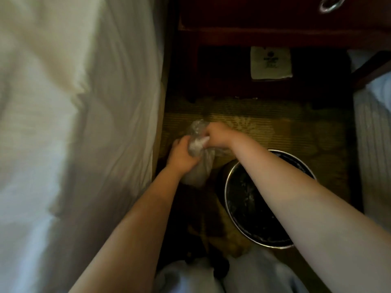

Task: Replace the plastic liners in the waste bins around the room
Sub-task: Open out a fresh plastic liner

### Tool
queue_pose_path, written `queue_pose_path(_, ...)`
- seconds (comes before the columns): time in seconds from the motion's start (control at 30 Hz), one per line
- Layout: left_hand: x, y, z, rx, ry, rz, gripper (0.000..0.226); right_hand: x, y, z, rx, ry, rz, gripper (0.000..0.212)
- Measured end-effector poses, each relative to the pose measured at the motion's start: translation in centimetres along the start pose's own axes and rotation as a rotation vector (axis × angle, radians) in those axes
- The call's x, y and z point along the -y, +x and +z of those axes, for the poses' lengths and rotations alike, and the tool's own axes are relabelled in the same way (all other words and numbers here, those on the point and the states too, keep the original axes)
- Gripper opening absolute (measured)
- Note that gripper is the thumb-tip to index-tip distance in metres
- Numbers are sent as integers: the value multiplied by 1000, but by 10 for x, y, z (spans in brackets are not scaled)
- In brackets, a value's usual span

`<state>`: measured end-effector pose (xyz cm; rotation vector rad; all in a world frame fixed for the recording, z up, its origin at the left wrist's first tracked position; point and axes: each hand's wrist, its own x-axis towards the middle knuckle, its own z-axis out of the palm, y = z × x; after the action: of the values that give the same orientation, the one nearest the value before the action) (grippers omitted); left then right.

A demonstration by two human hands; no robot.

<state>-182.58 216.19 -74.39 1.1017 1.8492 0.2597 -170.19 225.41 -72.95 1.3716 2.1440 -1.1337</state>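
- At frame centre, our left grip [182,155] is curled around the clear plastic liner [201,168].
- Our right grip [215,135] pinches its bunched top.
- The waste bin [226,193] stands lower right.

Dim, soft-focus view, brighter left, wide-angle stretch at edges

Two bare hands are in view, the left hand [182,154] and the right hand [215,134], with one clear plastic liner [198,166] between them. There is one round waste bin [227,199] with a metal rim, one dark wooden nightstand [254,22] bearing one metal ring pull [330,4], and one white card [270,62] under it. Two stretches of white bedding show: the left bedding [63,123] and the right bedding [372,127].
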Motion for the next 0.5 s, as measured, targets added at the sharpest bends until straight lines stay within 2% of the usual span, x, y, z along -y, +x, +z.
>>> queue_pose_path(0.1, -30, -25, -27, -130, 94, 62, 58, 8, -43, -36, -125, 183, 10, 15)
queue_pose_path(0.17, -58, -46, -47, -176, 135, 118, 50, 13, -76, -61, -214, 255, 16, 24)
queue_pose_path(0.3, -130, -96, -88, -156, 177, 192, 40, 26, -149, -117, -306, 327, 39, 34)
queue_pose_path(0.5, -250, -188, -143, -121, 232, 284, 39, 47, -288, -205, -395, 404, 64, 60)
